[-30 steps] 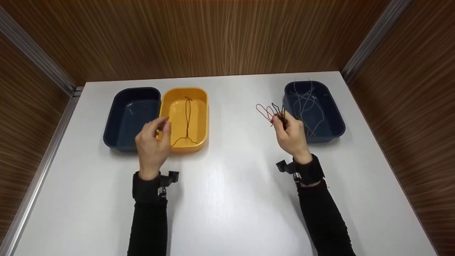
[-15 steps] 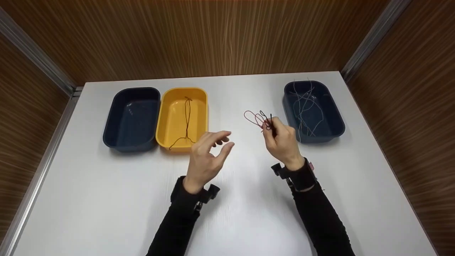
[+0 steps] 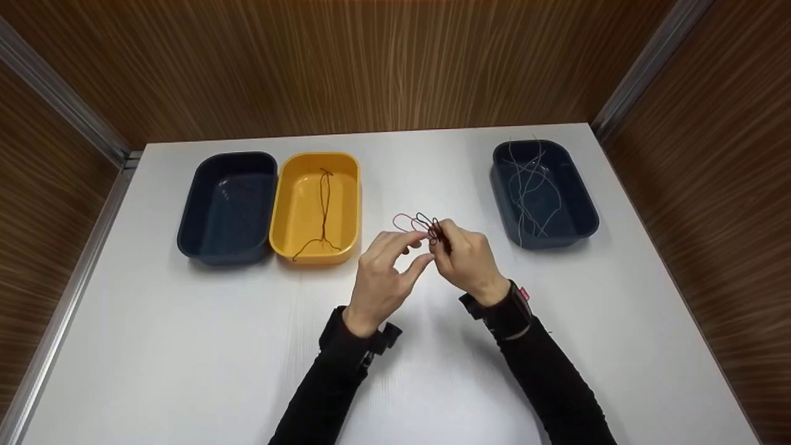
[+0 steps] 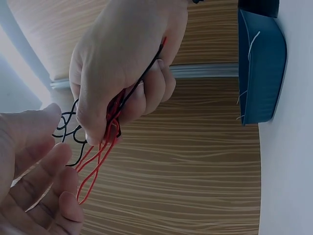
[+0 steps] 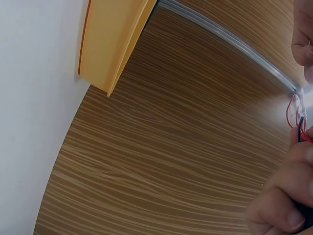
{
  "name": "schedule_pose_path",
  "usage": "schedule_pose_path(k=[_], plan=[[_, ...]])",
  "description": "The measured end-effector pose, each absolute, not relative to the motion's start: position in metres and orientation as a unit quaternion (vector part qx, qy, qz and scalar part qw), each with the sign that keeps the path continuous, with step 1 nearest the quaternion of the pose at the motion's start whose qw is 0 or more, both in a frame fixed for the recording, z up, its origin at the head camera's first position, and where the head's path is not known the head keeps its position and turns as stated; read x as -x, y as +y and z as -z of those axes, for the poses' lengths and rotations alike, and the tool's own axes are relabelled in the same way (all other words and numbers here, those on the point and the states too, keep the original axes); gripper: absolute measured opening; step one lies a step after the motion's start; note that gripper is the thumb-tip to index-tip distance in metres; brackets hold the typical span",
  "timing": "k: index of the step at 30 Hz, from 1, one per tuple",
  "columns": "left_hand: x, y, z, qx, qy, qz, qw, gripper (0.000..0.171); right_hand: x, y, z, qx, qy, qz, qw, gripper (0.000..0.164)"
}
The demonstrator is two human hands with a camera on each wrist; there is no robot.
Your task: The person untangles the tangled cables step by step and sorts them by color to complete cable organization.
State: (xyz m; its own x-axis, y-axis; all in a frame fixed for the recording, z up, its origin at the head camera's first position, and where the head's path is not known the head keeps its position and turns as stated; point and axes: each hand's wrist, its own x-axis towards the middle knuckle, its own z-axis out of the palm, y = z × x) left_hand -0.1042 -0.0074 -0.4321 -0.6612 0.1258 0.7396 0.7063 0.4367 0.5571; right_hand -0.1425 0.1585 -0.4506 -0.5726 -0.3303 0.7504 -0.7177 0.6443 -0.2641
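My right hand (image 3: pixel 471 259) grips a bundle of thin red and black wires (image 4: pixel 113 113) between curled fingers and thumb, held above the table. Red loops (image 4: pixel 93 164) and black loops stick out of the grip toward the left. Close by on that side is my left hand (image 3: pixel 380 281), thumb and forefinger spread apart at the loops. In the left wrist view its fingers lie just beside the loops; whether they touch a wire I cannot tell. A straight black wire end with a red tip (image 4: pixel 142 78) pokes out across the right hand.
A yellow bin (image 3: pixel 279 213) holds a dark twisted wire (image 3: pixel 324 225). Left of it stands a dark blue bin (image 3: pixel 228 216). At the right, another blue bin (image 3: pixel 578 232) holds several thin grey wires (image 3: pixel 524 185), some reaching over its rim. Wood-patterned panels surround the white table (image 3: pixel 395 383).
My left hand has moved right from over the yellow bin to the wire loops. My right hand has brought the wires left and toward me, away from the right blue bin.
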Motion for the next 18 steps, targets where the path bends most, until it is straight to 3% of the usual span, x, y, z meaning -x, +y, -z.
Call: schedule_pose_path(k=[14, 18], plan=[[0.1085, -0.0078, 0.4382, 0.27, -0.789, 0.411, 0.368, 0.012, 0.1407, 0.1503, 0.4575, -0.33, -0.844, -0.241, 0.347, 0.007], [0.108, -0.0103, 0.4372, 0.275, -0.785, 0.415, 0.369, 0.007, 0.1418, 0.1516, 0.458, -0.333, -0.842, -0.241, 0.35, 0.025]])
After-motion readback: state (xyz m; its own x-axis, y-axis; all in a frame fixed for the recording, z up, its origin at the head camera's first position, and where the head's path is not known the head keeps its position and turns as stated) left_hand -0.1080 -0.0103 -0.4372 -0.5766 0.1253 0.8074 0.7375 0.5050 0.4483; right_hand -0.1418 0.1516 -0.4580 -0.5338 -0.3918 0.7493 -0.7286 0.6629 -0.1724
